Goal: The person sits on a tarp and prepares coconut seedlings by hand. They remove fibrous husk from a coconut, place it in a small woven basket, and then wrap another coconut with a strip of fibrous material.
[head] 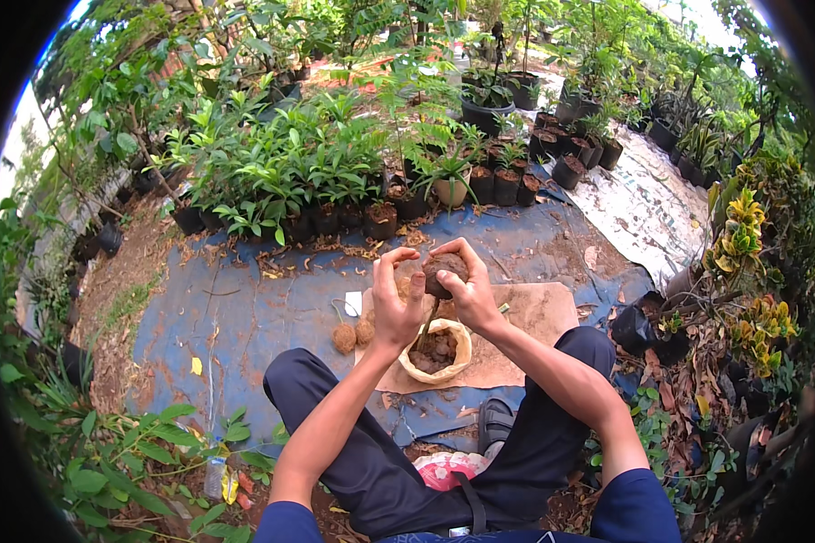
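Note:
My right hand point(474, 288) grips a dark brown ball point(444, 270), which looks like packed soil. Just left of it, my left hand point(399, 297) is raised with fingers and thumb apart, holding nothing. Below both hands stands a pale bag with a rolled rim point(463, 361), holding dark soil clumps point(436, 349). A thin stem-like piece point(429, 322) runs between the ball and the bag; whether it joins the ball cannot be told. The bag rests on a brown sheet point(547, 305). Two fibre-covered balls point(343, 337) lie to the left, and something tan is partly hidden behind my left hand.
A stained blue tarp point(244, 305) spreads under everything. Potted seedlings point(292, 170) and soil-filled black grow bags point(506, 184) line its far side. A white sheet point(642, 197) lies at right, near yellow-green shrubs point(740, 231). A small white item point(353, 303) sits beside the brown sheet.

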Motion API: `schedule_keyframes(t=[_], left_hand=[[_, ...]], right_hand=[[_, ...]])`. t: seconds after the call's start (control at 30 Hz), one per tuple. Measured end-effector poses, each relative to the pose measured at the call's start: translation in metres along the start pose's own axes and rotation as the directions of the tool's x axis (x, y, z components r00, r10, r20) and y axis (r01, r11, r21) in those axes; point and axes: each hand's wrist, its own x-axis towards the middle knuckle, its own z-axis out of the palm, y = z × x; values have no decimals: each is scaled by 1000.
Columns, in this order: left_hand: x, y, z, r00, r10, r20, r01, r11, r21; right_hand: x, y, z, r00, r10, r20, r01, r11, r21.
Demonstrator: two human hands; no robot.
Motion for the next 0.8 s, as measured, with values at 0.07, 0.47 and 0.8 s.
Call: schedule_keyframes(t=[0.07, 0.47, 0.8], left_hand=[[-1, -1, 0, 1000, -6, 7, 6, 1000, 7], [-2, -2, 2, 999, -39, 6, 39, 998, -55], [-4, -1, 4, 999, -50, 10, 51, 997, -55]], right_hand=[[1, -2, 0, 1000, 6, -6, -7, 1000, -29], [2, 9, 0, 992, 122, -11, -121, 990, 78], [1, -1, 1, 997, 80, 23, -81, 995, 55]])
